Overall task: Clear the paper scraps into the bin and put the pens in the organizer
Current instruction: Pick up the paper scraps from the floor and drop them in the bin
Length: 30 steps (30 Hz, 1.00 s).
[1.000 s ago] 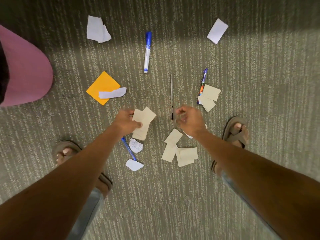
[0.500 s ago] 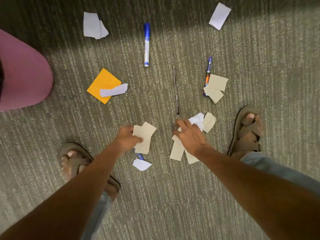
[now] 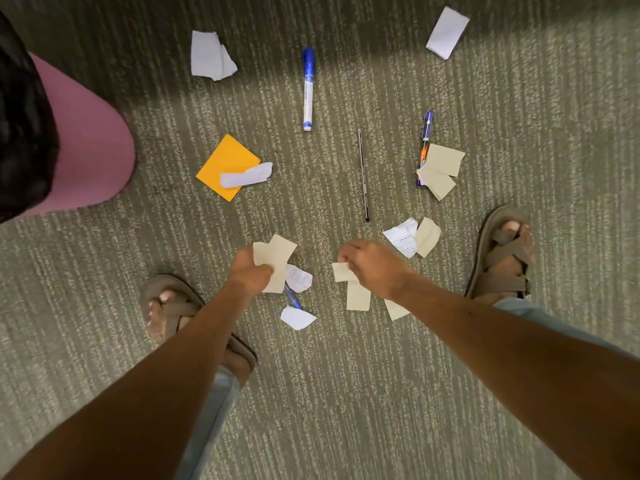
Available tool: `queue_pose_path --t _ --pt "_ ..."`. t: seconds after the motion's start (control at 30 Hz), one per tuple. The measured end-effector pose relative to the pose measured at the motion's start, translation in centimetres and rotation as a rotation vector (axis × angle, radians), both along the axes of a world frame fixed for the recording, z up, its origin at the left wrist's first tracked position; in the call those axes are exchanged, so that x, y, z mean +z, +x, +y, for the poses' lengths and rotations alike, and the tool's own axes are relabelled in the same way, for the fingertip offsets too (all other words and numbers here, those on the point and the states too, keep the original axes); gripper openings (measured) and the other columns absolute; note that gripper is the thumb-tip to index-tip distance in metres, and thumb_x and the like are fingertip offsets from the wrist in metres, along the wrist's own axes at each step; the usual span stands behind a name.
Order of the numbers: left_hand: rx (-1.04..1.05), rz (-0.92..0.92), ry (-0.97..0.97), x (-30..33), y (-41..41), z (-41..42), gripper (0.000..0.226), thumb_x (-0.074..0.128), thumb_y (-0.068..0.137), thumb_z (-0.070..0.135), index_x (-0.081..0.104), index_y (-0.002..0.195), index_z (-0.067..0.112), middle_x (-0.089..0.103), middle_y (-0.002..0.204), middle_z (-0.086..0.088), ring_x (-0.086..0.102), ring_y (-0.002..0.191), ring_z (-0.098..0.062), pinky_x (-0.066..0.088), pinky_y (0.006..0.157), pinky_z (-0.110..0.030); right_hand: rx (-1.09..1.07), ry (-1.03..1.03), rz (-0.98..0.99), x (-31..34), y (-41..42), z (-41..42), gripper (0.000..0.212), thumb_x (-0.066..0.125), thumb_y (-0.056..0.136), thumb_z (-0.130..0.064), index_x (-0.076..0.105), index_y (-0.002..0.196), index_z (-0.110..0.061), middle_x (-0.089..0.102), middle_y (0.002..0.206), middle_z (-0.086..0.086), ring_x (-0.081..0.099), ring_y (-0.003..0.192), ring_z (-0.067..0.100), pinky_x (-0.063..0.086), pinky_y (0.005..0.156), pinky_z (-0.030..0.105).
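Observation:
My left hand [image 3: 250, 273] is closed on a bunch of beige paper scraps [image 3: 274, 259]. To its right, my right hand [image 3: 375, 268] pinches a beige scrap [image 3: 341, 271], with more beige scraps [image 3: 358, 296] on the carpet under it. A blue pen [image 3: 292, 299] lies partly hidden between white scraps [image 3: 298, 317] below my left hand. Farther out lie a blue marker [image 3: 308, 90], a thin black pen [image 3: 363, 174] and a blue-orange pen [image 3: 426, 133] half covered by beige scraps [image 3: 441, 169]. An orange sticky note [image 3: 225, 161] carries a white scrap [image 3: 246, 175].
A pink bin with a black liner [image 3: 83, 147] stands at the left edge. White scraps lie far out at the top left [image 3: 211, 60] and the top right [image 3: 447, 32]. My sandalled feet [image 3: 504, 258] stand on the striped carpet on either side of the scraps. No organizer is in view.
My right hand came down from near the black pen onto the beige scraps and has pinched one. My left hand keeps its bunch and has drawn back slightly towards me.

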<state>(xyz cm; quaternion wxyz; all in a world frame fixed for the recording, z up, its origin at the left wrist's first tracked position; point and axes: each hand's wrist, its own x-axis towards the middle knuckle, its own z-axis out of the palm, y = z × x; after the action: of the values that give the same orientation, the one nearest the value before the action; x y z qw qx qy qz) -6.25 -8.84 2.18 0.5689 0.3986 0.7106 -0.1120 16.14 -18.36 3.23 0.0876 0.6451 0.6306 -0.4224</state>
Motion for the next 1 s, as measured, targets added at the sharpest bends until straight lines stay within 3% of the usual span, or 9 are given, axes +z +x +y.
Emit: queue_pose_path --t 0.1,0.27,0.5,0.67,0.83,1.0 --pt "0.009 0.006 0.014 0.1 -1.1 -0.1 0.043 0.054 0.087 -0.006 0.05 0.129 0.005 0.059 0.125 -0.021 0.056 0.115 -0.036 0.046 0.086 -0.04 -0.082 -0.034 0.123 -0.3 -1.9 0.3 0.021 0.061 0.091 -0.006 0.061 0.11 -0.014 0.064 0.109 0.006 0.062 0.098 0.025 0.052 0.086 0.04" --pt "0.058 0.008 0.02 -0.7 -3.2 -0.2 0.043 0.051 0.09 -0.005 0.048 0.131 0.007 0.056 0.129 -0.018 0.052 0.12 -0.035 0.043 0.086 -0.036 -0.056 -0.066 0.141 -1.3 -6.6 0.7 0.044 0.071 0.086 -0.01 0.055 0.127 -0.014 0.055 0.127 0.006 0.059 0.108 0.025 0.049 0.093 0.039" --pt "-0.018 -0.019 0.049 -1.8 -5.8 -1.2 0.038 0.059 0.086 -0.003 0.054 0.123 0.004 0.062 0.121 -0.017 0.058 0.107 -0.028 0.044 0.08 -0.031 -0.132 -0.036 -0.082 -3.3 -11.1 -0.1 0.063 0.07 0.084 -0.01 0.04 0.139 -0.019 0.049 0.135 0.006 0.063 0.107 0.033 0.054 0.088 0.046" --pt "0.017 -0.05 0.066 -2.8 -6.4 -1.8 0.038 0.062 0.083 -0.003 0.056 0.12 0.005 0.064 0.119 -0.017 0.06 0.109 -0.03 0.05 0.087 -0.038 -0.117 0.032 -0.193 -4.1 -11.9 0.0 0.071 0.074 0.079 -0.003 0.039 0.139 -0.02 0.058 0.126 0.007 0.063 0.106 0.028 0.057 0.083 0.04" --pt "0.075 -0.085 0.016 -3.4 -6.6 -2.6 0.037 0.06 0.085 -0.002 0.055 0.12 0.008 0.064 0.116 -0.013 0.059 0.103 -0.027 0.046 0.08 -0.033 -0.084 0.042 -0.23 -4.5 -11.8 0.2 0.054 0.071 0.083 -0.009 0.049 0.132 -0.02 0.069 0.113 0.005 0.051 0.12 0.023 0.052 0.089 0.039" --pt "0.082 -0.09 -0.013 -3.2 -7.0 -2.6 0.038 0.061 0.085 -0.002 0.056 0.12 0.01 0.065 0.117 -0.014 0.06 0.106 -0.028 0.049 0.086 -0.037 -0.059 0.021 -0.248 -4.3 -11.4 0.4 0.035 0.065 0.091 -0.024 0.06 0.125 -0.026 0.056 0.13 0.003 0.045 0.125 0.022 0.046 0.102 0.042"
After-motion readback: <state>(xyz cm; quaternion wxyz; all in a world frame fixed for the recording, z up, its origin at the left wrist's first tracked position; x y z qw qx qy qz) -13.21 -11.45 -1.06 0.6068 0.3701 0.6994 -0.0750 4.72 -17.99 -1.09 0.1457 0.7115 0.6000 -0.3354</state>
